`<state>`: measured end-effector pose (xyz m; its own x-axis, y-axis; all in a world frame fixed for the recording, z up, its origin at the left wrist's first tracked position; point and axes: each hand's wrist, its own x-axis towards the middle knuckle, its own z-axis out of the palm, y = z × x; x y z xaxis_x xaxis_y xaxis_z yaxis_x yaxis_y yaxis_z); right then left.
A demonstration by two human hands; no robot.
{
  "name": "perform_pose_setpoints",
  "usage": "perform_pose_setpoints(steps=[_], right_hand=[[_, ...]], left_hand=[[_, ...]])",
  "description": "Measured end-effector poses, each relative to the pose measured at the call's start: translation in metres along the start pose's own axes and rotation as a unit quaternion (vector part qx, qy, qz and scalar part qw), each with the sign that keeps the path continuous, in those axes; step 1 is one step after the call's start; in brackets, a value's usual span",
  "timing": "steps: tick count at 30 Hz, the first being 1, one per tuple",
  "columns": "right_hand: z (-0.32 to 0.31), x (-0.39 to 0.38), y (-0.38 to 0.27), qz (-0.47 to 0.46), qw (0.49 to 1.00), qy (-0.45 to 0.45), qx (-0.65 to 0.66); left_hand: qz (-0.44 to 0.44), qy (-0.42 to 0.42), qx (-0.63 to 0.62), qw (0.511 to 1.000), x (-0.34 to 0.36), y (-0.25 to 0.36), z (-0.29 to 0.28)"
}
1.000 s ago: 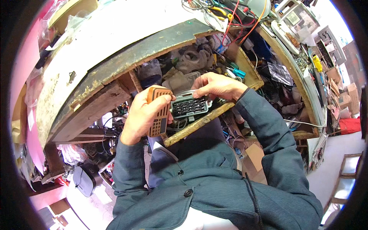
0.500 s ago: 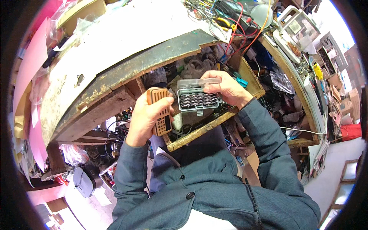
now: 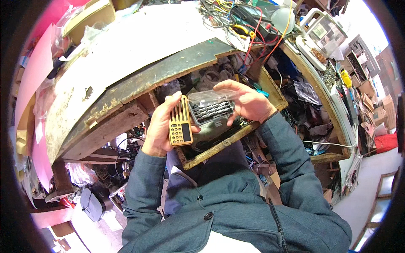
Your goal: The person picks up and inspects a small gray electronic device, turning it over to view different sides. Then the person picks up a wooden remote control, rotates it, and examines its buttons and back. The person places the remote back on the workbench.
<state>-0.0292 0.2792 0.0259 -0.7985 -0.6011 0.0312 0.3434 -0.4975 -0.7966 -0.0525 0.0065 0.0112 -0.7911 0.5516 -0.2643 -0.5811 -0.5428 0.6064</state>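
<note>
My left hand (image 3: 159, 126) is closed around a gold portable radio (image 3: 181, 122), which has long slots, a small dark screen and round buttons facing up. Beside it my right hand (image 3: 255, 103) grips a small plastic drill bit case (image 3: 212, 123) at its right end. Its clear lid (image 3: 209, 98) is tilted over the tray, partly open, with the right fingers on it. Several dark twist drill bits (image 3: 213, 110) lie side by side inside. Radio and case are held close together above the open drawer; whether they touch I cannot tell.
Below my hands is an open wooden drawer (image 3: 223, 145) full of clutter. A white-covered worktop (image 3: 152, 46) curves across the far side. Pliers (image 3: 240, 28), tangled wires (image 3: 213, 17) and a clear-lidded box (image 3: 325, 31) lie at the far right. A black case (image 3: 92, 204) stands at lower left.
The case's lid has come down partway over the drill bits, and my right hand has shifted its grip. The radio has turned to face up more squarely. Both moved slightly left.
</note>
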Motion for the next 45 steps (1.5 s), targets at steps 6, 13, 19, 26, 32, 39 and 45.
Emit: perform_pose_setpoints(steps=[6, 13, 19, 26, 32, 39, 45], right_hand=[[-0.022, -0.001, 0.016, 0.016, 0.975, 0.098, -0.199], [0.003, -0.008, 0.016, -0.009, 0.962, 0.107, -0.252], [0.029, -0.016, 0.025, -0.163, 0.718, 0.126, -0.665], [0.035, -0.022, 0.039, -0.148, 0.785, 0.220, -0.560], [0.039, -0.025, 0.036, -0.108, 0.785, 0.176, -0.584], [0.039, -0.025, 0.031, -0.080, 0.828, 0.165, -0.530], [0.035, -0.047, 0.029, -0.108, 0.862, 0.273, -0.413]], left_hand=[[0.034, 0.005, 0.087, 0.996, -0.004, -0.003, 0.002], [0.055, 0.003, 0.161, 0.985, -0.003, -0.008, 0.010], [0.051, 0.013, 0.172, 0.984, -0.006, -0.009, 0.009], [0.097, -0.007, 0.284, 0.954, -0.009, -0.019, 0.006], [0.117, -0.018, 0.319, 0.940, -0.017, -0.018, 0.005], [0.110, -0.008, 0.319, 0.941, -0.010, -0.015, 0.006], [0.104, -0.019, 0.245, 0.964, -0.010, -0.024, 0.007]])
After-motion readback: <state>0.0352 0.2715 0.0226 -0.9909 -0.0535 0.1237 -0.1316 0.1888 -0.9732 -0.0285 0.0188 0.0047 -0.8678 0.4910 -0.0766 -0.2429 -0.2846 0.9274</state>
